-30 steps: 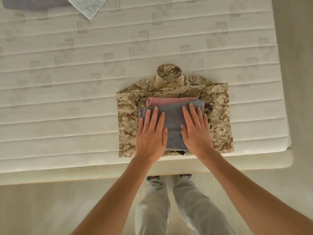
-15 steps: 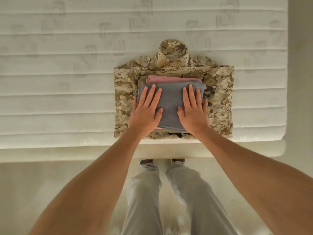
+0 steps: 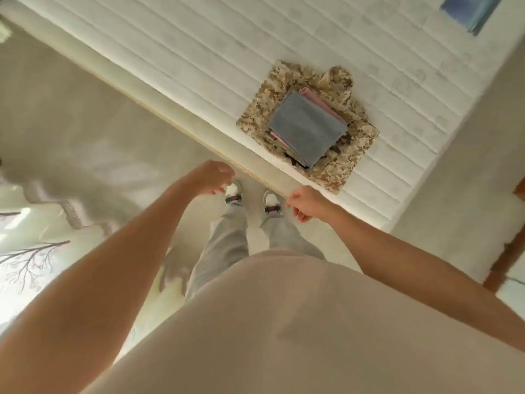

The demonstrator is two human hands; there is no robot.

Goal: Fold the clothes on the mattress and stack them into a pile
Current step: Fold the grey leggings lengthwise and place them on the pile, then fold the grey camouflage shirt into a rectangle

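A folded camouflage jacket (image 3: 349,163) lies near the front edge of the white quilted mattress (image 3: 199,58). On it rests a folded pink cloth (image 3: 315,100), only its edges showing, and a folded grey cloth (image 3: 308,129) tops the pile. My left hand (image 3: 211,177) hangs off the mattress over the floor, fingers loosely curled and holding nothing. My right hand (image 3: 305,203) is also clear of the pile, at the mattress edge, fingers loosely curled and empty.
A blue-grey garment (image 3: 468,12) lies at the far corner of the mattress. My legs in grey trousers and white shoes (image 3: 234,193) stand on the pale floor beside the mattress. A wooden edge (image 3: 508,245) shows at the right.
Both hands lifted off the grey cloth and pulled back past the mattress edge. The view has tilted and swung, so the pile now sits up and to the right.
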